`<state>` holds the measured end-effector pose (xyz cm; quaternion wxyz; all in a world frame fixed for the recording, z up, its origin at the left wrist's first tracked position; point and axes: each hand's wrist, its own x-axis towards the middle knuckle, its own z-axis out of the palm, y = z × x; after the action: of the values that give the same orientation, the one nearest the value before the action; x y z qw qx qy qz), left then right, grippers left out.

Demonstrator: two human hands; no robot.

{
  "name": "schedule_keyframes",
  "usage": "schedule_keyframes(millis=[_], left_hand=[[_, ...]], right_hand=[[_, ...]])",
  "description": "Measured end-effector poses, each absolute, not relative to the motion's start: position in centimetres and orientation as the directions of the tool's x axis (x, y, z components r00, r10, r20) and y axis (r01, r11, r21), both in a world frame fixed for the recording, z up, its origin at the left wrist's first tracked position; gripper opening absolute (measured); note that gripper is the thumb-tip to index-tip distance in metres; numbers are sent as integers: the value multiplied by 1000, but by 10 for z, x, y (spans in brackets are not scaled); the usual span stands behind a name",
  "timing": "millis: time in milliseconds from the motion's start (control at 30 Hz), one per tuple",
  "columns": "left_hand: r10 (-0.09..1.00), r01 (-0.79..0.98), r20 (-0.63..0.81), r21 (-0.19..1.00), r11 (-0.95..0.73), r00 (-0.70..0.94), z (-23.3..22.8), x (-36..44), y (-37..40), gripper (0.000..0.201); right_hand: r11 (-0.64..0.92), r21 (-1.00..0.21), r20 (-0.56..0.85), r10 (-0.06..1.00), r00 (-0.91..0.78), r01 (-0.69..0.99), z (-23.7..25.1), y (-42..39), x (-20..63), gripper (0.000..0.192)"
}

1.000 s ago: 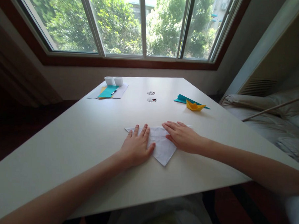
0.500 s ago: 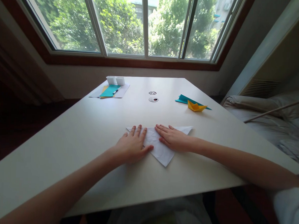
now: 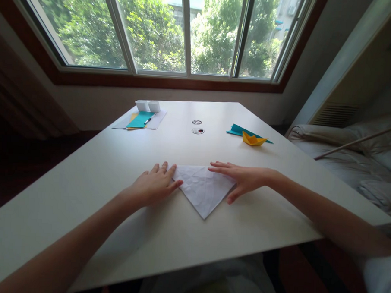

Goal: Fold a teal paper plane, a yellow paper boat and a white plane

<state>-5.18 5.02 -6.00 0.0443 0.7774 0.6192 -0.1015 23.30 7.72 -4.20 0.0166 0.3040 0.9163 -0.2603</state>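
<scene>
A creased sheet of white paper, folded into a triangle, lies flat in front of me. Its long edge faces the window and its point faces me. My left hand rests with fingers spread over the triangle's left corner, hiding that corner. Over the right corner is my right hand, fingers stretched out and thumb apart, seeming slightly raised. Whether its fingertips touch the paper I cannot tell. Neither hand grips anything.
On the white table, an orange paper boat stands before a teal folded paper. At the far left lie teal sheets, a pen and white paper boxes. Round discs sit mid-table.
Both hands have moved apart toward the paper's corners, uncovering its middle. My right hand has lifted a little and its thumb has spread. The paper's point has shifted slightly left in view.
</scene>
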Motion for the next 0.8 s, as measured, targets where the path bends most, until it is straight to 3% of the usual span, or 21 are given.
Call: schedule_keyframes(millis=[133, 433, 633, 800], left_hand=[[957, 974, -203, -54, -221, 206, -62, -60, 61, 67], [955, 980, -229, -19, -199, 189, -55, -62, 61, 68], [957, 976, -194, 9, -218, 215, -55, -66, 64, 66], [987, 983, -5, 94, -157, 158, -58, -72, 77, 67]], right_hand=[[661, -433, -162, 612, -774, 613, -37, 81, 254, 98], [697, -427, -45, 620, -783, 576, -35, 80, 250, 52], [773, -397, 154, 587, -794, 495, -34, 76, 249, 29], [610, -588, 334, 782, -527, 532, -40, 79, 246, 26]])
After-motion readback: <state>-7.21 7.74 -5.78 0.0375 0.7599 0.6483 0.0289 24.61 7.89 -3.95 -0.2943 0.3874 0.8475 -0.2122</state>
